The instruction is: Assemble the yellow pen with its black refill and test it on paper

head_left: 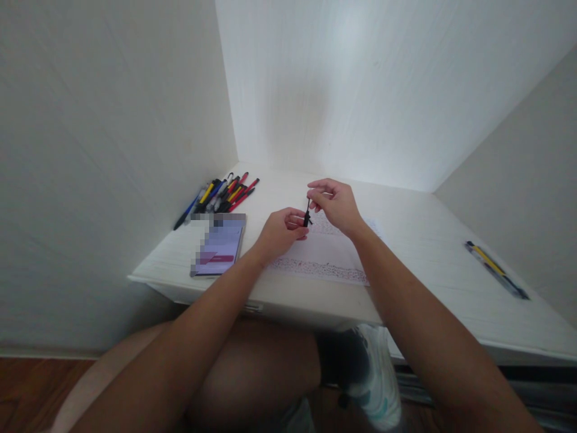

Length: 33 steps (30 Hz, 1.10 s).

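In the middle of the desk, my left hand [283, 231] is closed, with thumb and fingers pinching a short black pen part [306, 219] that has a small piece sticking out at its side. A thin dark rod [308, 204], which looks like a pen refill, runs up from the black part. The fingertips of my right hand [333, 201] pinch the rod's upper end. Whether the rod sits inside the black part is too small to tell. Beneath both hands lies a sheet of paper [324, 249] with dense rows of small marks, partly covered by my hands and forearms.
Left of my hands, a phone [220, 243] lies on the white desk [415, 252]. Behind it is a pile of pens [225, 192] in several colours against the left wall. A few more pens [496, 269] lie at the right. Walls enclose the desk on three sides.
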Each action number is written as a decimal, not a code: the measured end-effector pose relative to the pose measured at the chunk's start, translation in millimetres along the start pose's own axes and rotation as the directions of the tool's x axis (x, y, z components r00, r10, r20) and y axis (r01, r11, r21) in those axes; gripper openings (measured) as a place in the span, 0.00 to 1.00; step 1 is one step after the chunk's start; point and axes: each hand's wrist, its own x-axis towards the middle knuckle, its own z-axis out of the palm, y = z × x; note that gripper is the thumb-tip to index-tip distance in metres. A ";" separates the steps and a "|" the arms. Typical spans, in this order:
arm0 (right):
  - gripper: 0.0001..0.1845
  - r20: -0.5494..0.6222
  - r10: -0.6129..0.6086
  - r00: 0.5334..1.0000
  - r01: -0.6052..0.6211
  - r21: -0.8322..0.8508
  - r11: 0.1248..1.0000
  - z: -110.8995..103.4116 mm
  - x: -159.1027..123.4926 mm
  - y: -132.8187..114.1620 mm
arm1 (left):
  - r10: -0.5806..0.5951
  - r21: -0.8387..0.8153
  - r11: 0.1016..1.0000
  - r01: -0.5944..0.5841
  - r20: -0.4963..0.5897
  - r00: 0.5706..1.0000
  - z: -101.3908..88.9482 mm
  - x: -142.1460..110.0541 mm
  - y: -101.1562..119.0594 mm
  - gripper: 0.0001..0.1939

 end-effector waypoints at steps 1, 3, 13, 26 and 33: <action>0.11 -0.004 0.008 1.000 -0.008 -0.002 1.000 0.2 0.1 -0.1 | -0.005 0.007 1.000 0.005 0.010 1.000 0.0 -0.1 0.1 0.16; 0.11 -0.002 0.023 1.000 -0.023 -0.012 1.000 0.4 0.3 -0.9 | -0.022 0.013 1.000 0.022 0.013 1.000 -0.2 -0.6 0.5 0.17; 0.09 0.083 0.063 0.995 -0.062 -0.017 0.998 0.2 -0.1 9.0 | -0.049 -0.054 0.997 0.049 -0.015 0.999 -1.5 -3.2 3.4 0.19; 0.22 -0.140 0.061 0.988 -0.131 -0.571 0.811 -63.7 7.1 8.0 | 0.041 0.167 0.985 -0.035 -0.036 0.999 -2.7 -1.9 3.4 0.16; 0.22 -0.069 0.424 0.903 -0.318 -0.771 0.552 -94.5 6.5 27.3 | 0.035 0.266 0.964 -0.025 -0.031 0.999 1.0 -6.1 6.9 0.16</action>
